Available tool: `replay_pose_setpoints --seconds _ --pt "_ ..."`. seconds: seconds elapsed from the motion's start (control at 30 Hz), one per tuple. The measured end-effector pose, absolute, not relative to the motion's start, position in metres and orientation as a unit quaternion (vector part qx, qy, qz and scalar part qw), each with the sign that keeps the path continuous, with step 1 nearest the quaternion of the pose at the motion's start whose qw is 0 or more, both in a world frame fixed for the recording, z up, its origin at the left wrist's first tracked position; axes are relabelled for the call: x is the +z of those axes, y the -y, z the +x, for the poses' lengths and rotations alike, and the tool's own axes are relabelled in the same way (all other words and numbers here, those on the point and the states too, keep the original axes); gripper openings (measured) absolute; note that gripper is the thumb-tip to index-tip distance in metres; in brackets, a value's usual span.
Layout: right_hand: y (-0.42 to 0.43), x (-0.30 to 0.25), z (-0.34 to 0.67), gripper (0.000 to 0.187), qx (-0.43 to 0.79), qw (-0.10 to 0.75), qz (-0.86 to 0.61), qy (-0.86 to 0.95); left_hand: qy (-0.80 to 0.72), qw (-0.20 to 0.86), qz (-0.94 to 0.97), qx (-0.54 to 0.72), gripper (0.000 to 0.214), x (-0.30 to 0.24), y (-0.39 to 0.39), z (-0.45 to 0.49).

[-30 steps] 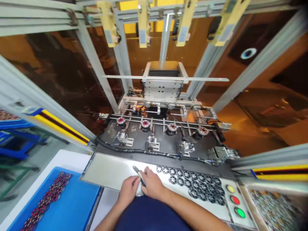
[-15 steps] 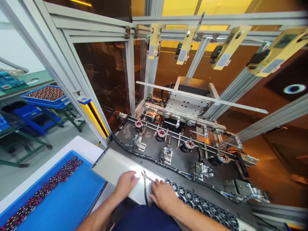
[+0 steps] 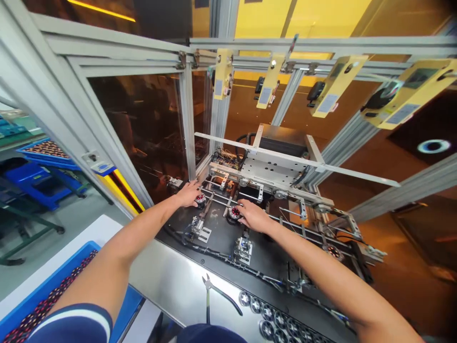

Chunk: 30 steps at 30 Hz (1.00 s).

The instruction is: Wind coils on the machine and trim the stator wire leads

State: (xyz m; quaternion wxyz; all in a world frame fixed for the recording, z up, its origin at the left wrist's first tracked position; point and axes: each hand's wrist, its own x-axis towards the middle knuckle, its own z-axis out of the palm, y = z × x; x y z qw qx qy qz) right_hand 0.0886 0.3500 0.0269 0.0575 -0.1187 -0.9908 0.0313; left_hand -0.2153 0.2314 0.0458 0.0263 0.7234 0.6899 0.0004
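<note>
Now both hands have moved from beside the pliers to two round parts, grip unclear

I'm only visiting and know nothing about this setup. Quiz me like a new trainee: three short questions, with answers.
1. How many yellow units hang in a row overhead?

2. True or false: the left hand is holding the diagonal cutting pliers.

3. Which is nearest the fingertips of the right hand?
A) the blue tray
B) a round stator with red segments
C) the row of yellow units

Key:
1. Four.
2. False; the pliers lie on the metal work surface, apart from both hands.
3. B.
</note>
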Motion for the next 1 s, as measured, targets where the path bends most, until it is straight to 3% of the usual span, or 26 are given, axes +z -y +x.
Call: replay_pose_setpoints --seconds 0.27,1.0 --pt "-0.359 -0.009 0.079 0.035 0.075 0.050 -0.136 0.987 -0.663 0.036 0.747 -0.028 0.038 0.013 -0.237 -0.240" --pt "-0.366 -0.015 0.075 0.036 0.147 0.037 -0.156 0.976 -0.657 0.147 0.738 -0.035 0.035 0.011 -0.262 -0.250"
